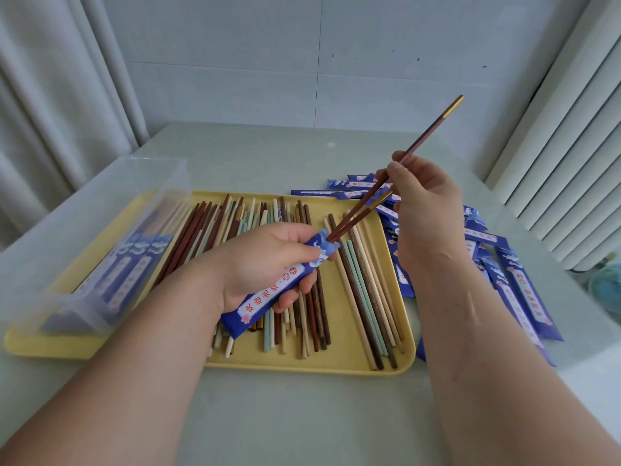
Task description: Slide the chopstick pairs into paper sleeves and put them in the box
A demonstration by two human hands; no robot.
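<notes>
My left hand grips a blue paper sleeve over the yellow tray, its open mouth pointing up and right. My right hand pinches a pair of dark red chopsticks with gold ends. Their thin tips sit at the sleeve's mouth; one chopstick is slid further in than the other. Many loose chopsticks in brown, cream and mint lie across the tray. A clear plastic box on the tray's left part holds several filled sleeves.
A heap of empty blue sleeves lies on the table right of the tray. White curtains hang at left, a ribbed white panel at right, and a pale wall stands behind the table.
</notes>
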